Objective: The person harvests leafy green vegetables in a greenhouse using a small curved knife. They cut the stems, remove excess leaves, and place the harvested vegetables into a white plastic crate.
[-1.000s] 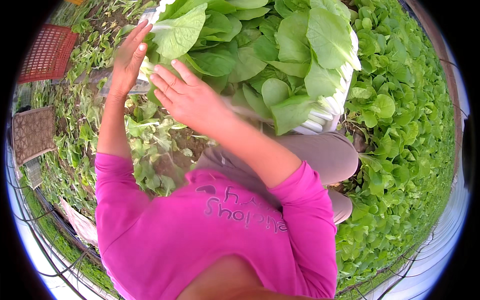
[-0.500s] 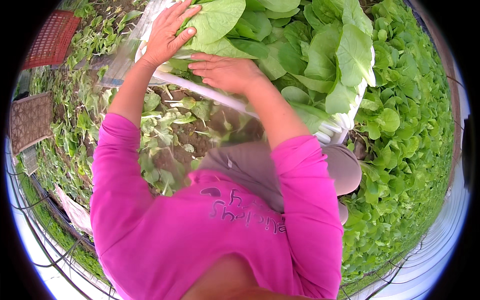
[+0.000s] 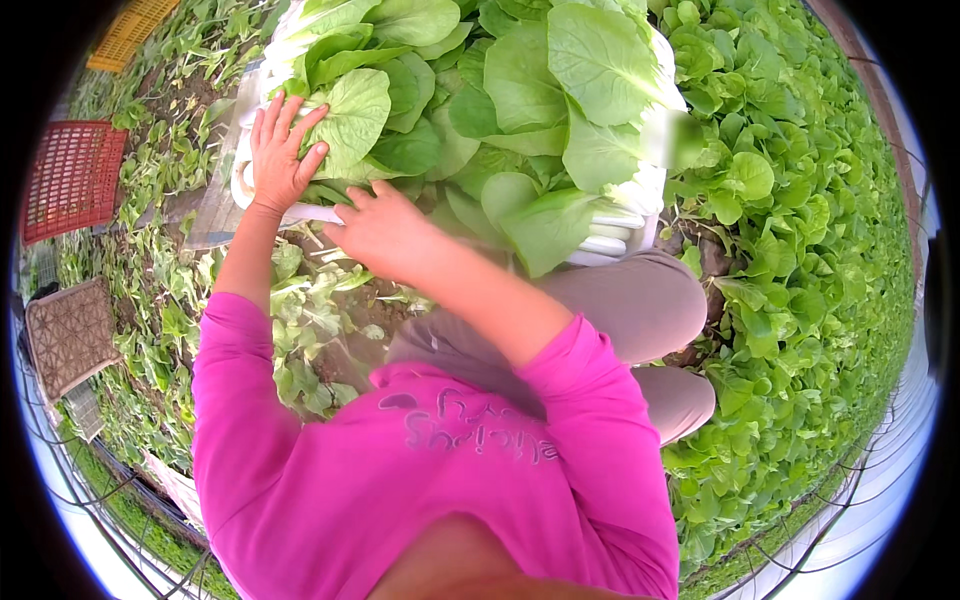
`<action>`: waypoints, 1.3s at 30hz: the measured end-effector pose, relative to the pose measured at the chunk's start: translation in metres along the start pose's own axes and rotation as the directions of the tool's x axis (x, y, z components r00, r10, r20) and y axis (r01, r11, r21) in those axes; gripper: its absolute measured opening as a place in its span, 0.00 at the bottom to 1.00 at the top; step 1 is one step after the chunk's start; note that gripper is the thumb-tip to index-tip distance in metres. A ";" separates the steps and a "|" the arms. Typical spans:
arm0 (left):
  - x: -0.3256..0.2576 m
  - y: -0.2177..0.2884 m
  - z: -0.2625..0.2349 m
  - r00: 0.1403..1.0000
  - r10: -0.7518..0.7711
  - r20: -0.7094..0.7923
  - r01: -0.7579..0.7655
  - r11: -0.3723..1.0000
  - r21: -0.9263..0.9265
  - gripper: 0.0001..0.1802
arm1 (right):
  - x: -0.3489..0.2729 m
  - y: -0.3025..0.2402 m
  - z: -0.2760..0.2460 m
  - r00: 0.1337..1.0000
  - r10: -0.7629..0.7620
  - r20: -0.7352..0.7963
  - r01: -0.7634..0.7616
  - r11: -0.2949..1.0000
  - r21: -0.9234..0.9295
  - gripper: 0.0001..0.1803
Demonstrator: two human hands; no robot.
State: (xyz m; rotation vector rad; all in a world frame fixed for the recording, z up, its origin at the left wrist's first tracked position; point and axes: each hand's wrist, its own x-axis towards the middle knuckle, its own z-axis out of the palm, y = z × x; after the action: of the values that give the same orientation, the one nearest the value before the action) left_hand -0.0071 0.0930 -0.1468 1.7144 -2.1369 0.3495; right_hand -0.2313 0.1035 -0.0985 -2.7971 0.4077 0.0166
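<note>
A white crate in front of me is heaped with leafy greens, broad green leaves toward the middle and thick white stalks along the edges. My left hand lies flat on the leaves at the crate's near left corner, fingers spread. Beside it, my right hand is over the near rim, its fingers apart and slightly bent. No greens show in its grasp. Both hands hide part of the rim and the leaves beneath.
Dense growing greens cover the ground on the right. Cut leaves litter the soil at left. A red plastic basket, a yellow crate and a brown patterned, seat-like square stand at far left. My bent knees are close to the crate.
My right hand has drawn back from the leaves to the near rim. My left hand still rests on the greens with spread fingers. The whole view has shifted.
</note>
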 end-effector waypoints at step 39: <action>0.084 0.094 -0.049 0.899 -0.436 0.031 0.436 0.889 -0.136 0.30 | -0.237 -0.002 -0.049 0.820 0.522 -0.236 -0.429 0.832 0.351 0.24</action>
State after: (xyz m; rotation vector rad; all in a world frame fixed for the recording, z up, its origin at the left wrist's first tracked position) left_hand -0.1078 0.0613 -0.0619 2.0370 -1.6583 0.0688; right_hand -0.4601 0.1559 -0.0381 -2.3387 1.1016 -0.3648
